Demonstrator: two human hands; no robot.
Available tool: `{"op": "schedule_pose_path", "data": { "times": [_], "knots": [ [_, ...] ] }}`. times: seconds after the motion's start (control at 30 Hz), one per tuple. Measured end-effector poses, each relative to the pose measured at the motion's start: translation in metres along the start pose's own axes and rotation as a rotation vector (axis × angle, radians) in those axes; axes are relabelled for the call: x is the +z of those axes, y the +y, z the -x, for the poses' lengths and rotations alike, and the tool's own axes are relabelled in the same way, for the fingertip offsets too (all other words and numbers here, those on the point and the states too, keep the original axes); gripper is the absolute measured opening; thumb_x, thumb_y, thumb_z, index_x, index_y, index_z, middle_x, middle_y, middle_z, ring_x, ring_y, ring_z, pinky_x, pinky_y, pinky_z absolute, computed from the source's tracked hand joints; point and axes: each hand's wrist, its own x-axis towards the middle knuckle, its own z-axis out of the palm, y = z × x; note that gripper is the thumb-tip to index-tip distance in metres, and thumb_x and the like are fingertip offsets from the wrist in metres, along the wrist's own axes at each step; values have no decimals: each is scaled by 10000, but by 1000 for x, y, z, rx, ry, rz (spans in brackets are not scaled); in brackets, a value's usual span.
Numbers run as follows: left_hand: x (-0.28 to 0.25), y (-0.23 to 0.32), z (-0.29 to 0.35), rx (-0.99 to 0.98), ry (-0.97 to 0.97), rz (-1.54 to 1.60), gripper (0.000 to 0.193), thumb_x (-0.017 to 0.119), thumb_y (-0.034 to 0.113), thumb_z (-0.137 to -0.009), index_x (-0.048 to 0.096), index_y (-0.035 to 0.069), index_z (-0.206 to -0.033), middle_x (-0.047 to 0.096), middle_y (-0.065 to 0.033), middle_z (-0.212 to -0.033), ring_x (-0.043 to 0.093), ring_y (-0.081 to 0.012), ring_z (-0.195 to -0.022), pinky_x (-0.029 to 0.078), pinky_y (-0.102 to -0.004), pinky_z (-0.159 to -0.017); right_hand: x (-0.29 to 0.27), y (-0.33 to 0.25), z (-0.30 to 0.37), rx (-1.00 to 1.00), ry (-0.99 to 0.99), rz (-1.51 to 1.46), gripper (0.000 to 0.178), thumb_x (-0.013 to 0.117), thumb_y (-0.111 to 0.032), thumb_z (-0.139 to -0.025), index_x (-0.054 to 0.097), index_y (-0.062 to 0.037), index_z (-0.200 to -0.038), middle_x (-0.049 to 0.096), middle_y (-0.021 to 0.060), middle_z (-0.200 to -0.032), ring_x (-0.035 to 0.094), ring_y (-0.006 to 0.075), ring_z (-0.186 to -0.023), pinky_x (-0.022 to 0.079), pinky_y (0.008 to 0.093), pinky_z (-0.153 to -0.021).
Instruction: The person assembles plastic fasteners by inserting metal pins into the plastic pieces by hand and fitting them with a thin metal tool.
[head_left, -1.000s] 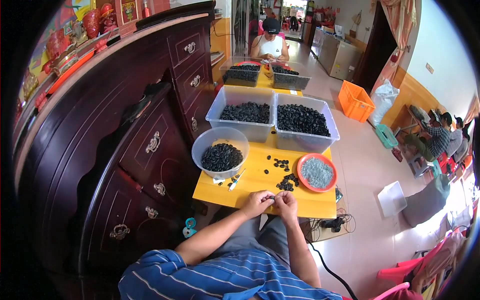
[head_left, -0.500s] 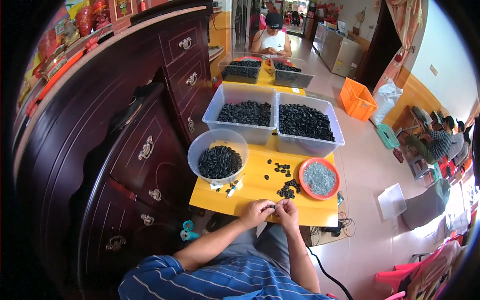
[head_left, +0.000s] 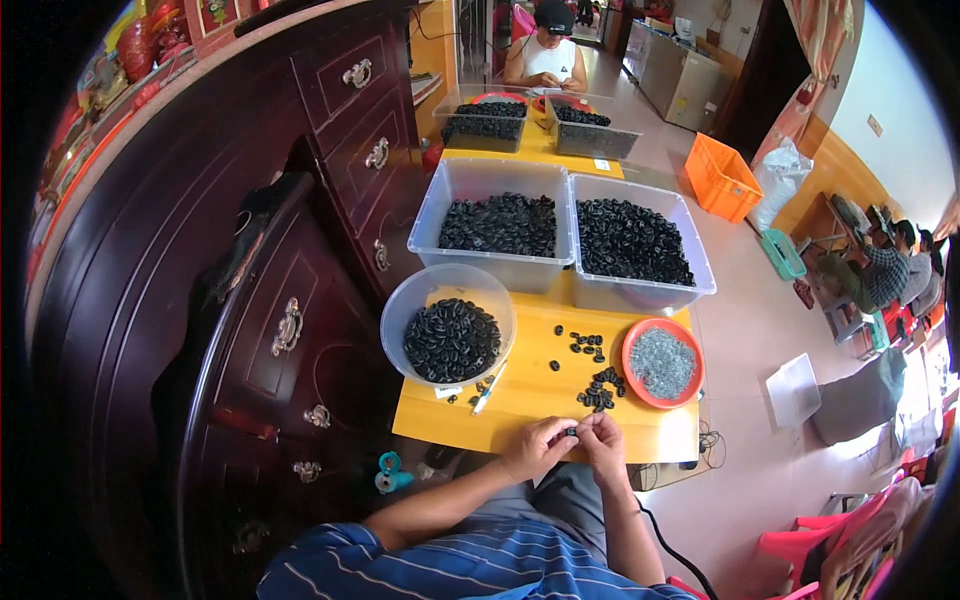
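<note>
Just over the near edge of the yellow table, my two hands meet, fingertips almost touching. A small black oval ring-like piece is pinched in my left hand. The fingers of my right hand are pressed together beside that piece; whatever they grip is too small to make out. Beyond my hands lie several loose black pieces. An orange-red plate to their right holds a heap of tiny clear-grey bits.
A round clear tub of black pieces stands left, beside a white pen-like tool. Two large clear bins of black pieces stand behind. A person sits at the far end. Dark wooden drawers line the left side.
The whole view has shifted a little, so the table sits further right in it. My hands stay together at the table's edge, and the black piece shows more plainly between them.
</note>
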Motion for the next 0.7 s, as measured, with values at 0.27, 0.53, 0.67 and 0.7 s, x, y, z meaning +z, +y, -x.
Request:
{"op": "schedule_pose_path", "data": {
  "times": [0.27, 0.53, 0.67, 0.7],
  "knots": [
    [-3, -2, 2, -93, -27, 48, 155, 667, 92, -903, 666, 26, -1042, 696, -163, -912, 691, -325, -795, 547, -396, -719, 3, -3, 11, 62, 27, 20, 36, 642, -69, -981, 609, -56, -978, 608, -42, -867, 564, 42, -791, 468, 202, -725],
    [-6, -7, -9, -53, -54, 64, 120, 673, 75, -916, 689, 31, -1026, 676, -114, -836, 661, -225, -712, 524, -341, -648, 4, -16, 2, -333, 338, 602, 51, 689, -34, -909, 642, -19, -923, 618, 41, -759, 589, 91, -674, 488, 252, -632],
    [-3, -10, -13, -48, -94, 92, 129, 687, 31, -915, 690, 20, -1044, 659, -70, -816, 627, -131, -679, 510, -283, -629, -3, 0, 3, -320, 412, 585, 53, 690, -26, -901, 642, -21, -923, 611, 50, -744, 588, 111, -653, 486, 264, -630],
    [-5, -10, -13, -50, -93, 82, 129, 687, 31, -915, 690, 20, -1044, 659, -70, -816, 627, -131, -679, 510, -283, -629, -1, 0, 2, -350, 433, 585, 59, 693, -25, -897, 641, -22, -924, 607, 50, -739, 581, 113, -644, 483, 268, -625]
  ]
}}
